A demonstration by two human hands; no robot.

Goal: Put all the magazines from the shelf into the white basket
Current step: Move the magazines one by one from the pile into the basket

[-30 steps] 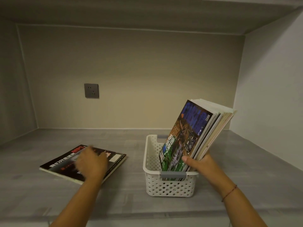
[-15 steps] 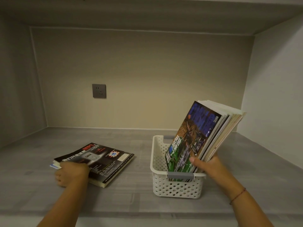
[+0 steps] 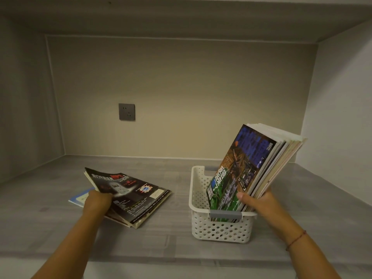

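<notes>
left hand (image 3: 97, 202): we grip the near left edge of the black magazine (image 3: 130, 195), fingers curled round it.
black magazine: its left side is raised off the shelf (image 3: 177, 248) and its right corner rests down; it lies left of the white basket (image 3: 201, 226), apart from it.
blue-edged magazine (image 3: 79, 198): flat under the black one, only a corner showing beside our left hand.
right hand (image 3: 259, 203): we clasp the stack of magazines (image 3: 251, 168), thumb across the front cover.
stack of magazines: standing in the white basket, leaning right, tops well above the rim.
wall socket (image 3: 126, 111): grey, on the back wall.
red cord (image 3: 296, 239): round our right wrist.
</notes>
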